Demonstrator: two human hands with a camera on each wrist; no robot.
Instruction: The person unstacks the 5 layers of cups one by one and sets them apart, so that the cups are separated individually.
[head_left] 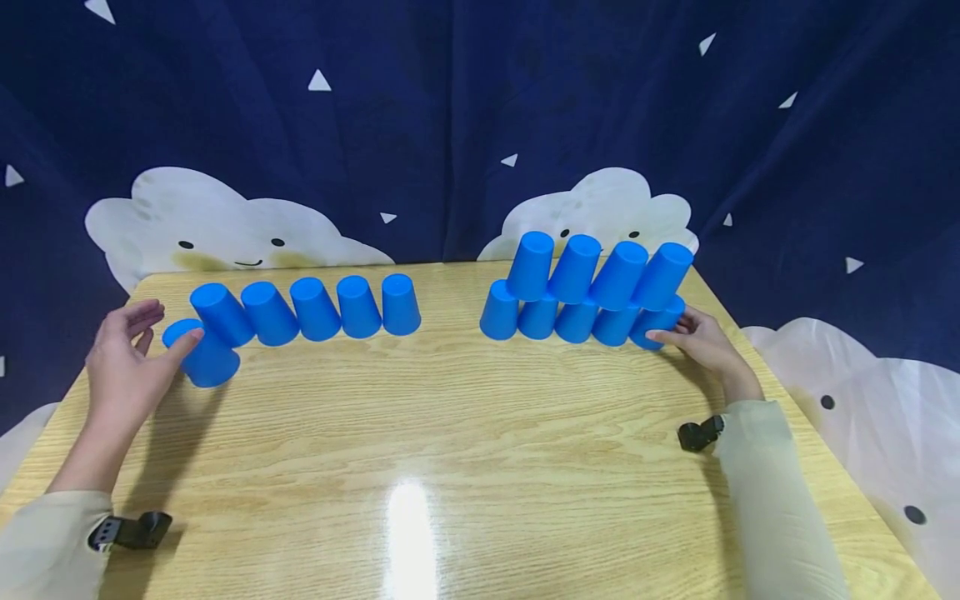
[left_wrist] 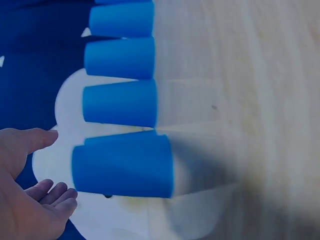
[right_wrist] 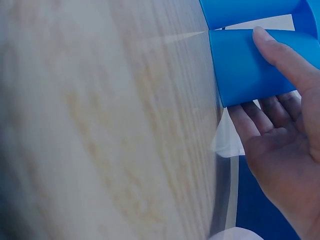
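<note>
Left end cup [head_left: 201, 354], blue, upside down, sits near the table's [head_left: 465, 467] far left corner, set slightly forward of a row of five more inverted blue cups [head_left: 315, 308] along the far edge. Left hand [head_left: 127, 358] is beside it on the outer side, thumb tip touching the cup's top, other fingers spread and loosely bent, not wrapped around anything; the left wrist view shows the palm open next to the cup, fingers apart from its wall.

Right end cup [head_left: 658, 323], blue, is the last of five bottom cups in a two-tier stack [head_left: 592, 287] near the far right corner; four cups sit on top, all leaning right. Right hand [head_left: 701, 342] is on this cup's outer side; the right wrist view shows the thumb laid across its wall and the fingers under or behind it, lightly curved around it.

Dark blue cloth with white clouds [head_left: 600, 204] hangs behind the table. A black strap mount shows at each wrist.
</note>
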